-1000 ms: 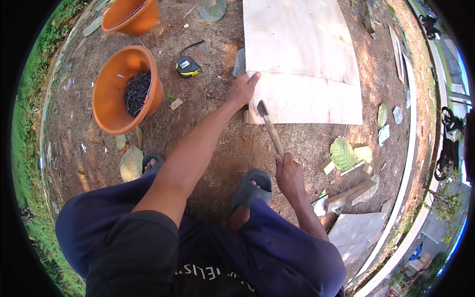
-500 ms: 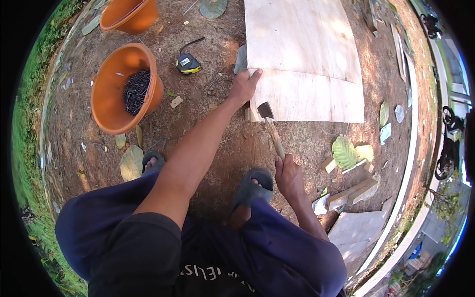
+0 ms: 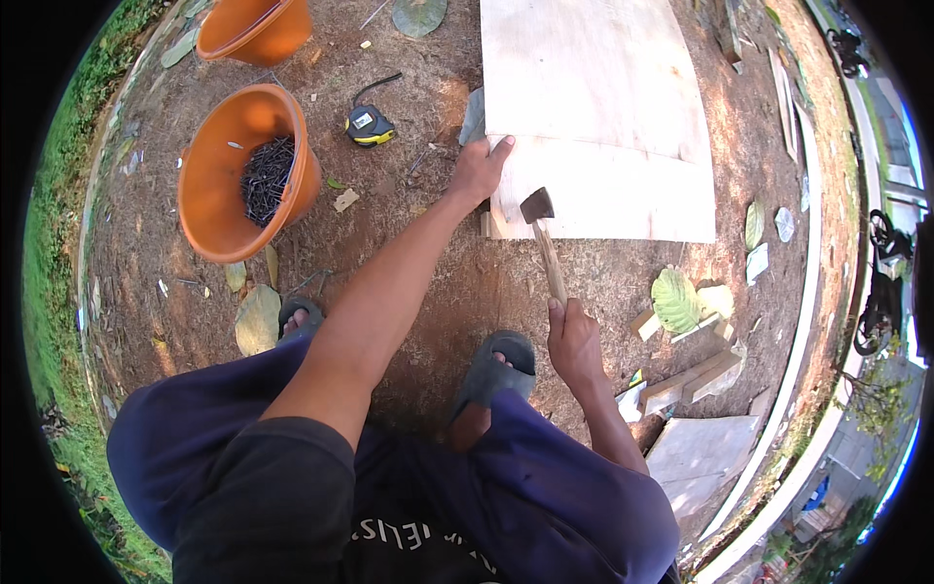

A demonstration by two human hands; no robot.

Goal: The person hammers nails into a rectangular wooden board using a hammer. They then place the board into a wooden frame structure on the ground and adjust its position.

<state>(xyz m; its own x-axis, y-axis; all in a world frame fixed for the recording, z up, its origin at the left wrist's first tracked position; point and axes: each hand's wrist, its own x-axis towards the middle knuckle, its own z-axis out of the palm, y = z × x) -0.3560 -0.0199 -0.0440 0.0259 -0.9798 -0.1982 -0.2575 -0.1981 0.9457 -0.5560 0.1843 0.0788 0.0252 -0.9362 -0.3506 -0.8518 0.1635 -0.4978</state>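
Note:
My left hand [image 3: 484,167] grips the left edge of a pale plywood sheet [image 3: 598,97], thumb on top and fingers mostly hidden at the side. A seam or overlap line crosses the sheet near its close end. Under its near left corner a wooden batten [image 3: 490,225] shows. My right hand [image 3: 575,341] is closed round the wooden handle of a small hatchet [image 3: 551,258]. Its dark metal head is over the near end of the plywood; whether it touches cannot be made out.
An orange bucket [image 3: 190,185] holding many nails [image 3: 268,180] stands left, with another orange bucket [image 3: 263,34] beyond. A yellow-black tape measure [image 3: 370,127] lies between them and the plywood. Wood offcuts [image 3: 691,380], leaves [image 3: 675,300] and a flat board [image 3: 702,457] lie at right.
The hatchet head has shifted slightly right and up over the plywood, its handle tilting with it. My right hand has moved a little to the right. My left hand stays on the edge.

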